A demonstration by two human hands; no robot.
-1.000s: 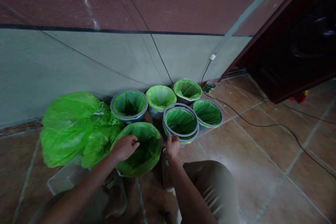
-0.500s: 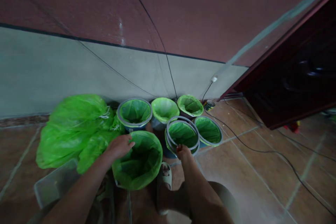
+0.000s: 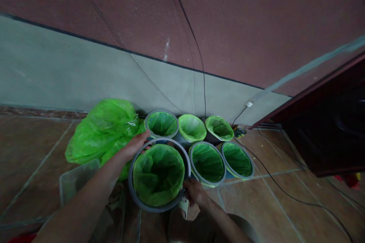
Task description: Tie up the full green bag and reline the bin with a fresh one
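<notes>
A trash bin point(image 3: 159, 174) with a green liner bag stands closest to me. A grey plastic ring point(image 3: 187, 159) surrounds its bag-covered mouth. My left hand point(image 3: 138, 145) is closed on the ring at its upper left, the fingertips partly hidden. At the ring's lower right, my right hand point(image 3: 195, 191) grips it with curled fingers. Just right of this bin stands another lined bin point(image 3: 207, 162) with a grey rim ring. Behind my left hand is a similar ringed bin point(image 3: 161, 124).
A bulging green plastic bag point(image 3: 102, 129) lies on the left beside a clear plastic container point(image 3: 70, 182). Two lined bins without visible rings, a pale one point(image 3: 192, 128) and a dark one point(image 3: 219, 128), stand by the wall. Another ringed bin point(image 3: 237, 159) and a black cable point(image 3: 285, 193) are rightward.
My right hand has brought the grey ring left from above the neighbouring bin onto the near bin. My left hand has shifted from the bin's bagged rim to the ring. The view has turned.
</notes>
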